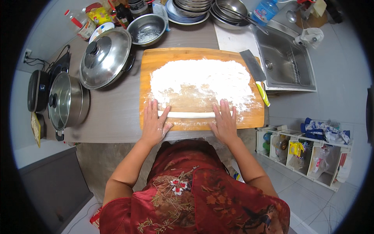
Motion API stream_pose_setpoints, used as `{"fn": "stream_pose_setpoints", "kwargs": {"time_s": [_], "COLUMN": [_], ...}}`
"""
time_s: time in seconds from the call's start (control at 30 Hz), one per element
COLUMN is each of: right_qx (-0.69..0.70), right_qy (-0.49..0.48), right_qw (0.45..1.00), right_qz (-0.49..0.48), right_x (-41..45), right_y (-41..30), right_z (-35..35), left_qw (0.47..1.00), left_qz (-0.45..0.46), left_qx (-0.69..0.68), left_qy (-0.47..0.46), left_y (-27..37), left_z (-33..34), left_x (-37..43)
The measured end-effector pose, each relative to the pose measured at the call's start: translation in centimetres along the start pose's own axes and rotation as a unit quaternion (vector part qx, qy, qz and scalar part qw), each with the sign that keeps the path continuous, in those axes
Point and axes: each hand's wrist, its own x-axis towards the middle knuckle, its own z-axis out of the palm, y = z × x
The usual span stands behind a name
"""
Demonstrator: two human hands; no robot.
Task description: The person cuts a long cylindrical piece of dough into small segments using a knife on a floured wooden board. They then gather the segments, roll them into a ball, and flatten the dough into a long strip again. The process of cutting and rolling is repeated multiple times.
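A long, even rope of white dough (191, 115) lies crosswise near the front of a wooden cutting board (204, 126). My left hand (155, 124) is palm down over its left end, fingers spread, with flour on the skin. Over the right end, my right hand (225, 124) lies flat in the same way, thumb pointing inward. Both hands cover the rope's ends. A thick layer of white flour (201, 71) coats the board beyond the rope. A cleaver (253, 65) with a green and white handle lies along the board's right edge.
To the left stand a lidded wok (106, 58) and a glass-lidded pot (68, 101). A floury steel bowl (147, 29) sits behind the board, near stacked plates and bowls (190, 17). At right are a sink (285, 58) and, lower down, a white storage rack (301, 158).
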Motion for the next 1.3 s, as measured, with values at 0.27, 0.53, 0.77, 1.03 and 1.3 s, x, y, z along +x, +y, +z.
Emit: {"fn": "stream_pose_setpoints", "kwargs": {"time_s": [0.27,0.53,0.77,1.03,1.3], "right_qx": [0.010,-0.053,-0.042,-0.050,0.063], "right_qy": [0.103,0.266,0.159,0.078,0.217], "right_qw": [0.989,0.938,0.958,0.968,0.946], "right_qz": [0.110,0.217,0.236,0.232,0.231], "right_x": [9.4,5.5,5.7,7.7,3.6], "right_y": [2.2,15.6,18.6,18.4,12.0], "right_z": [-1.9,-5.2,-4.3,-6.6,-10.0], "left_qw": [0.997,0.992,0.989,0.982,0.972], "left_qz": [-0.053,0.054,0.061,0.089,0.157], "left_qx": [0.024,-0.097,-0.114,-0.158,-0.170], "left_qy": [0.056,0.060,0.067,0.057,0.033], "left_y": [-1.8,2.6,8.5,10.3,11.0], "left_z": [1.2,1.4,3.4,4.3,3.9], "left_x": [7.2,6.4,9.7,9.2,11.5]}}
